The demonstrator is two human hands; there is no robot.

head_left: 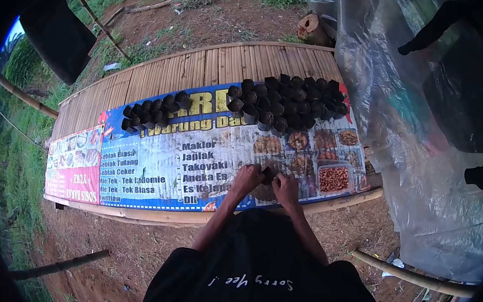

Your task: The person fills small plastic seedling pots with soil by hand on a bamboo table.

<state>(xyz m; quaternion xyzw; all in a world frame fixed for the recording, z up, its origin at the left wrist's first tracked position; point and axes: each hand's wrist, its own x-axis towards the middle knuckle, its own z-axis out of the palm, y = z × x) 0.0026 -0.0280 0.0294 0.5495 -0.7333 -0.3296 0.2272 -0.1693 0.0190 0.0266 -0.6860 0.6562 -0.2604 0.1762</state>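
In the head view a small black seedling bag (268,176) with dark filling stands at the near edge of the banner-covered table, between my hands. My left hand (248,178) is closed on its left side. At the bag's right side my right hand (285,187) has its fingers curled in against it; the fingertips are partly hidden. A clear plastic tub (351,174) of reddish-brown seeds (333,179) sits just right of my right hand.
Many filled black bags (291,101) stand in a cluster at the back right, and a smaller group (148,112) at the back left. The printed banner (138,165) covers much of the bamboo table (174,69). Plastic sheeting (392,106) hangs along the right.
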